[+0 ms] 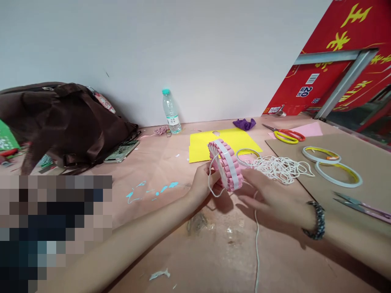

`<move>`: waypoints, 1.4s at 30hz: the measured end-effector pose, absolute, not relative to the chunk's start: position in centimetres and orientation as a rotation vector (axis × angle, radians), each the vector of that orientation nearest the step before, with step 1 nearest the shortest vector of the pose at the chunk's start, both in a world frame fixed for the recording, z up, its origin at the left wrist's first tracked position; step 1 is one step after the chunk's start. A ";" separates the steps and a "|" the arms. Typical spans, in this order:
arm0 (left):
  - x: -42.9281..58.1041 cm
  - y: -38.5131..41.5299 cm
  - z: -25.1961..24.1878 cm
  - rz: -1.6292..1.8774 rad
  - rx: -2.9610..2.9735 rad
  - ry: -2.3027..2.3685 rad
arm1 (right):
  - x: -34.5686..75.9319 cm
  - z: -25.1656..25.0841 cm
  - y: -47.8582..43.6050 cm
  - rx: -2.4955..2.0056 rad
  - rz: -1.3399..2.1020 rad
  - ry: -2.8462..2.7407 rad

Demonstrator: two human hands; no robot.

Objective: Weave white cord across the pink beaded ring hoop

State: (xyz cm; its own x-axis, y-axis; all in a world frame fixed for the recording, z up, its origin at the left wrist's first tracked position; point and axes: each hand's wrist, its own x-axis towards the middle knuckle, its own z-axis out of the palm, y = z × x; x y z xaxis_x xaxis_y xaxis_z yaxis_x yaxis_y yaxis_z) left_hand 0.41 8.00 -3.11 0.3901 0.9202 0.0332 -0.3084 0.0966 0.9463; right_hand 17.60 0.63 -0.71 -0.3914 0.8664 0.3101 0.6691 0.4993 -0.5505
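My left hand (204,181) is closed around the near-left side of a ring of pink paper rolls (234,173), held tilted above the table. A white band runs round the outside of the rolls. White cord (209,184) loops through the ring's opening and hangs beneath it. My right hand (265,195), with a dark braided bracelet (319,219) on the wrist, is just right of the ring. Its fingers are stretched out and somewhat blurred; whether they touch the ring I cannot tell. Another length of white cord (257,252) runs from below this hand towards the near table edge.
Behind the ring lie yellow paper sheets (198,146), a tangled white cord pile (279,169) and tape rolls (339,175). Scissors (287,136) and grey-bladed scissors (360,203) lie right. A water bottle (171,112) and dark bag (73,122) stand by the wall.
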 end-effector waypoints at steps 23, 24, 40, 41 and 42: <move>-0.9 8.9 -1.9 0.789 0.883 0.730 | 22.2 -1.4 3.0 -1.294 1.206 -1.756; -1.1 9.0 -1.8 0.743 0.862 0.701 | 22.6 -1.2 3.1 -1.278 1.260 -1.784; -1.9 9.7 -1.9 0.760 0.665 0.540 | 28.1 0.1 3.7 -1.504 0.944 -1.760; -1.9 9.6 -1.9 0.740 0.689 0.517 | 28.3 -0.1 3.9 -1.536 0.846 -1.814; -1.9 9.5 -1.9 0.724 0.715 0.498 | 28.3 -0.3 4.0 -1.566 0.720 -1.864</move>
